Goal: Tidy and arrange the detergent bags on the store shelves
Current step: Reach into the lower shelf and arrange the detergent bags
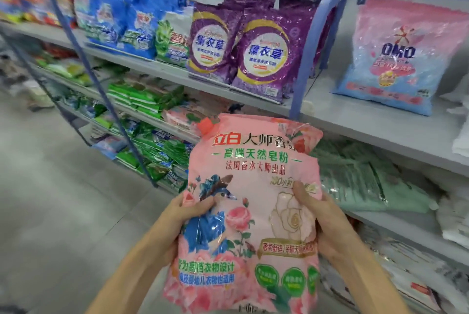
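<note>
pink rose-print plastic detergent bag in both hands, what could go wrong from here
The left hand and right hand grip the pink rose-print plastic detergent bag only at its sides by the soft film, so it may slip or sag. The purple plastic lavender bags stand leaning at the front edge of the grey shelf; a nudge while shelving nearby could topple them.

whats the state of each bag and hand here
pink rose-printed plastic detergent bag, held upright in both hands
left hand, grips its left edge
right hand, grips its right edge
two purple plastic bags, standing on grey shelf
pink-and-blue OMO bag, standing on same shelf
</note>
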Demonstrator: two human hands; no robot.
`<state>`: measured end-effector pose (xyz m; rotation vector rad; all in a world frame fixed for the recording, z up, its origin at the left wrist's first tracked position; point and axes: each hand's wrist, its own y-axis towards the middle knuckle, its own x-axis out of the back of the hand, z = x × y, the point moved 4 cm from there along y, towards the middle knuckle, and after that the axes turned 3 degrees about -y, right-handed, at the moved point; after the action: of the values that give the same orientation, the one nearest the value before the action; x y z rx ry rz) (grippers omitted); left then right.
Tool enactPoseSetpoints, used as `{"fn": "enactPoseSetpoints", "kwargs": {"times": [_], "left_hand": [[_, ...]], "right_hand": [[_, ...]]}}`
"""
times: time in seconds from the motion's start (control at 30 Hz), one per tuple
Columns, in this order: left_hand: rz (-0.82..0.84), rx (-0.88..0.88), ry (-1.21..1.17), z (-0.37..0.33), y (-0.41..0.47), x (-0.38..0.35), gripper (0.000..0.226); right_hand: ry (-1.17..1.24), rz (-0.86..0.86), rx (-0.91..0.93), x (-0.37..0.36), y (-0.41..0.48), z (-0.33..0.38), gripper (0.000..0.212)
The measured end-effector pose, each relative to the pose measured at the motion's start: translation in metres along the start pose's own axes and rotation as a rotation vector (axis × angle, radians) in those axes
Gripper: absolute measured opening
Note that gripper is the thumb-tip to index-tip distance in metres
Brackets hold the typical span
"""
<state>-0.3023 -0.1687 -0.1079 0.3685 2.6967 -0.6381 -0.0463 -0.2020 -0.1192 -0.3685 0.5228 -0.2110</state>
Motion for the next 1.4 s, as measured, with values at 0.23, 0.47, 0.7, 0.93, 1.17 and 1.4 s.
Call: {"fn": "enactPoseSetpoints", "kwargs": {"times": [0.23, 0.47, 0.7, 0.93, 1.17, 1.4], "left_hand": [[-0.044, 0.014, 0.036, -0.050, 0.026, 0.109, 0.059], [-0.024, 0.050, 0.048, -0.105, 0.066, 0.205, 0.060], [0.000, 0.133, 0.049, -0.140, 0.122, 0.258, 0.065], [-0.015, 0.193, 0.092, -0.167, 0.204, 0.285, 0.048], [-0.031, 0.247, 0.108, -0.180, 0.271, 0.326, 0.046], [0.043, 0.279, 0.125, -0.178, 0.325, 0.365, 0.040]], "right_hand": [[-0.002, 0.026, -0.005, -0.106, 0.054, -0.037, 0.035], [0.034, -0.041, -0.025, -0.198, 0.102, -0.076, 0.040], [0.017, -0.098, -0.026, -0.249, 0.156, -0.084, 0.041], [0.040, -0.128, -0.043, -0.271, 0.240, -0.088, 0.041], [0.059, -0.135, -0.087, -0.290, 0.310, -0.107, 0.039], [0.087, -0.233, -0.056, -0.297, 0.357, -0.147, 0.033]]}}
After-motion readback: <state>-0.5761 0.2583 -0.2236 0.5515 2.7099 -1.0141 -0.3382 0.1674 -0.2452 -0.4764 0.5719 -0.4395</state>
